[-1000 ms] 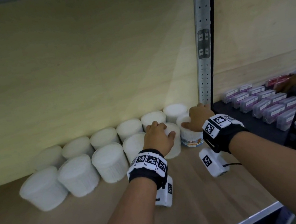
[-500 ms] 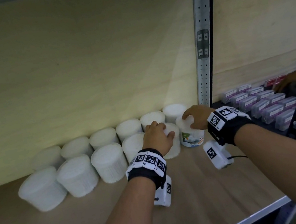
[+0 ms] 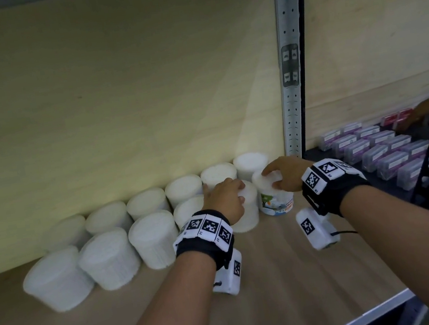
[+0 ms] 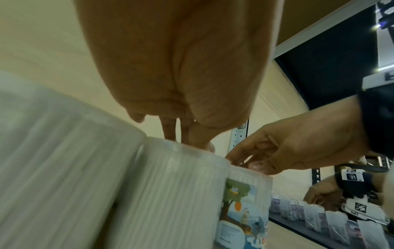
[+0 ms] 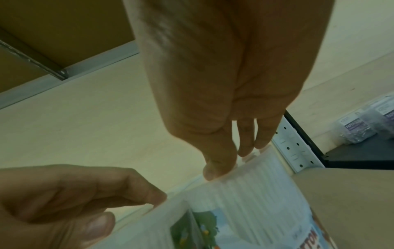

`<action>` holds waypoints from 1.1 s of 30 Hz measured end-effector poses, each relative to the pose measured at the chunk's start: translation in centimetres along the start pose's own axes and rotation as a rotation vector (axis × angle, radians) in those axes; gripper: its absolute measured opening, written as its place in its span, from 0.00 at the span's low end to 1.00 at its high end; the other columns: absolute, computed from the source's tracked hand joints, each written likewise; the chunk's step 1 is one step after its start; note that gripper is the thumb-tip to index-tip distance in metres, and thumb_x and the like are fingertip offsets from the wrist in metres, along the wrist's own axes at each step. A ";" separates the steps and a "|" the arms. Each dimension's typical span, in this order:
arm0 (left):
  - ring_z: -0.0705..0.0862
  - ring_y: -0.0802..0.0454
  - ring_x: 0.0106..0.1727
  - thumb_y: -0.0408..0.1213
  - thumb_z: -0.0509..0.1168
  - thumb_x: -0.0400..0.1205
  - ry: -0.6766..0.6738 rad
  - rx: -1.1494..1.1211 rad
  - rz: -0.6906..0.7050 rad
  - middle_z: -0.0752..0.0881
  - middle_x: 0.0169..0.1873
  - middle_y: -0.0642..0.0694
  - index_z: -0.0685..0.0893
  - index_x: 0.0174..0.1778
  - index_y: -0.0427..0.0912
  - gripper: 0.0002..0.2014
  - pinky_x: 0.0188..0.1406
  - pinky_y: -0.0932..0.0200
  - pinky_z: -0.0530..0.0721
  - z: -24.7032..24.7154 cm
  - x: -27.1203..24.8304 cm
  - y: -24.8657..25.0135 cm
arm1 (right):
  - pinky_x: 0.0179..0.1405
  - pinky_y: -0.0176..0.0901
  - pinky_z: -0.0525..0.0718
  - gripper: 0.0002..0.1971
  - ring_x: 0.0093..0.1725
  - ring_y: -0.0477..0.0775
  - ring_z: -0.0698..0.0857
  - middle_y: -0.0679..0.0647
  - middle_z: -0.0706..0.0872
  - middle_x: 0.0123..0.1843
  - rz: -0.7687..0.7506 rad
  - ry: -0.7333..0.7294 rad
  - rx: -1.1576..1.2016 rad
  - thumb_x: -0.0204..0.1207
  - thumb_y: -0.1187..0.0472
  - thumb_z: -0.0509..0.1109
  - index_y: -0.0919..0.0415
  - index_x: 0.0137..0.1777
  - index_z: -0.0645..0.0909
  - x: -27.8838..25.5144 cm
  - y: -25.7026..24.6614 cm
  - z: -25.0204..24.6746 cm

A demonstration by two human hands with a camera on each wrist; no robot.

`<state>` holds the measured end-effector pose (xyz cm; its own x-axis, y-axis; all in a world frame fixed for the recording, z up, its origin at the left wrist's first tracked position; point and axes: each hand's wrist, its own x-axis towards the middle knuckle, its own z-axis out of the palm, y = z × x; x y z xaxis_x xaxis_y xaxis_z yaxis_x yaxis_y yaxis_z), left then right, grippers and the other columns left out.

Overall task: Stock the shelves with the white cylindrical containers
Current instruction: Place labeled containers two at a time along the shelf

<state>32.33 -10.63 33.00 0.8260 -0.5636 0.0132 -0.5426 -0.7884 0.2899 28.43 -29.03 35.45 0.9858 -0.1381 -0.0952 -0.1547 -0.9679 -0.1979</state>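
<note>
Head view puts you at a wooden shelf point(image 3: 282, 278) backed by a plywood panel point(image 3: 112, 94), a perforated metal upright point(image 3: 289, 66) on its right. Two rows of white containers point(image 3: 110, 257) stand there. Your right hand point(image 3: 284, 176) pinches the labelled container point(image 3: 276, 203) by its top at the front row's end; your left hand point(image 3: 225, 200) curls over the plain container point(image 3: 249, 218) beside it.

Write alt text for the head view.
The left hand holds the top of a plain white cylindrical plastic container, the right hand a labelled white container beside it, ending the front of two rows on a wooden shelf.
</note>
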 end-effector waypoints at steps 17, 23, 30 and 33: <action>0.71 0.41 0.68 0.53 0.60 0.82 0.203 0.058 -0.077 0.75 0.63 0.40 0.77 0.64 0.39 0.22 0.66 0.44 0.74 0.9 -0.1 1.3 | 0.76 0.51 0.73 0.25 0.75 0.55 0.75 0.49 0.72 0.78 -0.021 0.005 -0.038 0.79 0.51 0.67 0.47 0.76 0.72 -0.1 0.2 0.0; 0.72 0.43 0.68 0.52 0.61 0.82 0.186 0.009 -0.058 0.75 0.65 0.42 0.77 0.66 0.41 0.22 0.67 0.46 0.73 0.8 0.2 0.9 | 0.76 0.53 0.72 0.26 0.76 0.55 0.74 0.49 0.71 0.79 -0.019 0.012 -0.059 0.79 0.49 0.67 0.48 0.77 0.71 -0.2 0.2 0.1; 0.71 0.44 0.75 0.38 0.62 0.83 -0.059 -0.051 0.010 0.72 0.73 0.43 0.73 0.74 0.44 0.21 0.74 0.46 0.72 -1.0 0.6 0.5 | 0.76 0.52 0.73 0.26 0.76 0.55 0.73 0.50 0.71 0.79 -0.014 0.011 -0.058 0.80 0.49 0.66 0.49 0.78 0.70 -0.4 0.2 0.0; 0.71 0.43 0.74 0.37 0.59 0.84 -0.025 -0.049 0.017 0.71 0.73 0.43 0.72 0.74 0.44 0.20 0.72 0.46 0.72 -1.3 0.3 0.6 | 0.76 0.51 0.72 0.26 0.77 0.55 0.73 0.49 0.71 0.79 -0.011 0.011 -0.060 0.80 0.49 0.66 0.49 0.78 0.70 -0.5 0.2 0.0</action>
<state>32.48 -10.96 34.38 0.8124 -0.5831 -0.0052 -0.5477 -0.7662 0.3362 27.87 -29.14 35.46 0.9882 -0.1295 -0.0822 -0.1401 -0.9801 -0.1403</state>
